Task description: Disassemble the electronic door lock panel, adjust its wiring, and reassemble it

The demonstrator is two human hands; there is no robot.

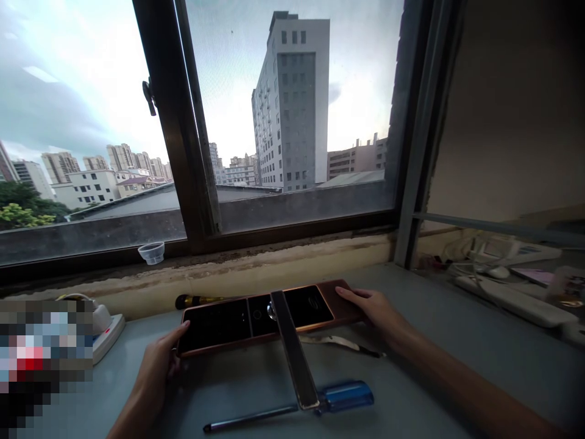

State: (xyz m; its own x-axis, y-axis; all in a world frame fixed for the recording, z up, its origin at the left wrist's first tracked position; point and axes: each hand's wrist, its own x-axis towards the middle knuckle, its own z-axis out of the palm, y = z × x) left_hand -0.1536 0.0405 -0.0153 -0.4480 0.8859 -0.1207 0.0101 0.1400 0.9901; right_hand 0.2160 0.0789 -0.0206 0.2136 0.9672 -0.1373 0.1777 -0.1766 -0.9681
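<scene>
A smart door lock panel, black-faced with a copper-coloured frame, is held level above the table by both hands. Its long lever handle points down toward me. At the panel's left end, my left hand grips the edge with the thumb on top. My right hand clasps the brown right end, thumb over the face; its other fingers are hidden beneath. Below the panel lies a screwdriver with a blue handle, its shaft partly behind the lever. Tweezers or a similar slim metal tool rest under the panel.
Behind the panel lies a yellow-and-black handled tool. A power strip with a plug sits at left, beside a pixelated patch. A clear plastic cup stands on the window sill. Cables and a white strip lie beyond the right-hand frame.
</scene>
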